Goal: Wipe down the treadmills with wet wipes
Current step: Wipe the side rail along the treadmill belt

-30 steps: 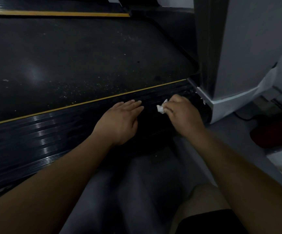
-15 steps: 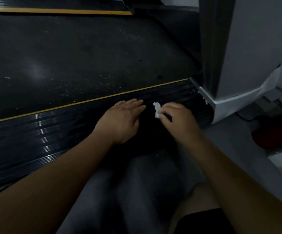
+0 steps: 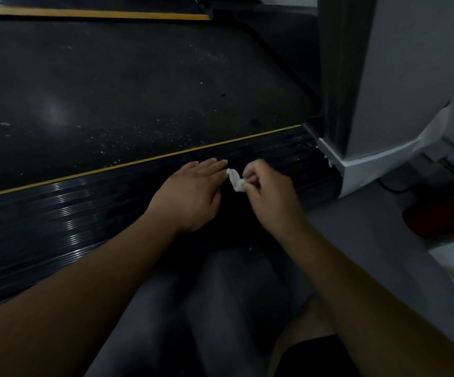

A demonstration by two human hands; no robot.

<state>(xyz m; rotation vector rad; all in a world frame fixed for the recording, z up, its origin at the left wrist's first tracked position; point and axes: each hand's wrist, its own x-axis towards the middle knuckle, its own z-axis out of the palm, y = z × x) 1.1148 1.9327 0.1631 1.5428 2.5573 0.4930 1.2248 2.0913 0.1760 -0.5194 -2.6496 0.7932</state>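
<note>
My right hand [image 3: 268, 195] pinched a small, crumpled white wipe [image 3: 235, 180] in curled fingers over the ribbed black side rail [image 3: 57, 208] of the treadmill [image 3: 139, 91], near its right end. My left hand [image 3: 190, 197] lay flat beside it, fingers straight and together.

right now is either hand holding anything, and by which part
The right hand pinches a crumpled white wipe by its lower end. The left hand holds nothing, flat on the ribbed side rail.

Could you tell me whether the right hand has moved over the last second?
Yes. The right hand, pinching the wipe, has slid left along the side rail, away from the white base toward the left hand.
</note>
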